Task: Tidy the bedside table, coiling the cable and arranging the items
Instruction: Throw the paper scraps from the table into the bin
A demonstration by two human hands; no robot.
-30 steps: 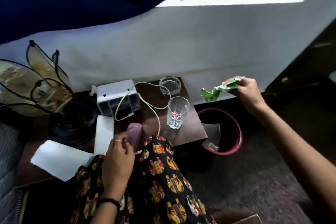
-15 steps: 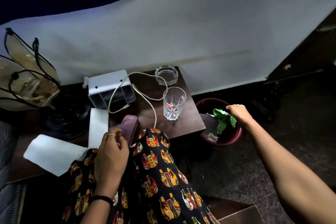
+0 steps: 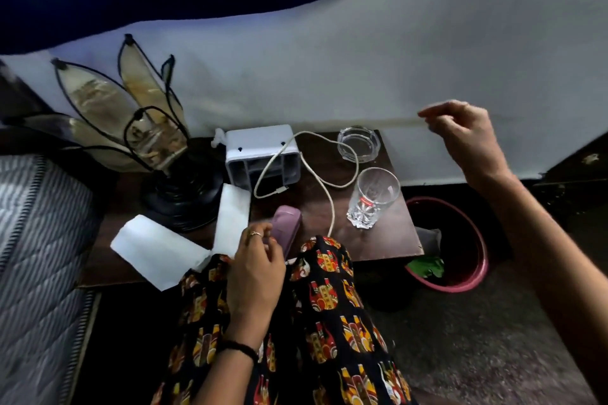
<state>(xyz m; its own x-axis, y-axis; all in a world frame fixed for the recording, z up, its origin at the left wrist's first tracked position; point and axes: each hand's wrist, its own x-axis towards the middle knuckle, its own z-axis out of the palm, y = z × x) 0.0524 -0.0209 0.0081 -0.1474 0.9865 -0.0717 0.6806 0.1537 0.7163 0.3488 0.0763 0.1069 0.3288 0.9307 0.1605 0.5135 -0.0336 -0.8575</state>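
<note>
Near the front edge of the bedside table, the left hand curls its fingers against a purple case; whether it truly grips it I cannot tell. Raised well to the right, the right hand is empty, its fingers loosely apart. Between the hands a white cable loops uncoiled across the tabletop, past a drinking glass and an ashtray. Beyond the left hand stand a white box, papers and a lamp. Below the right arm, a pink bin holds green scrap.
</note>
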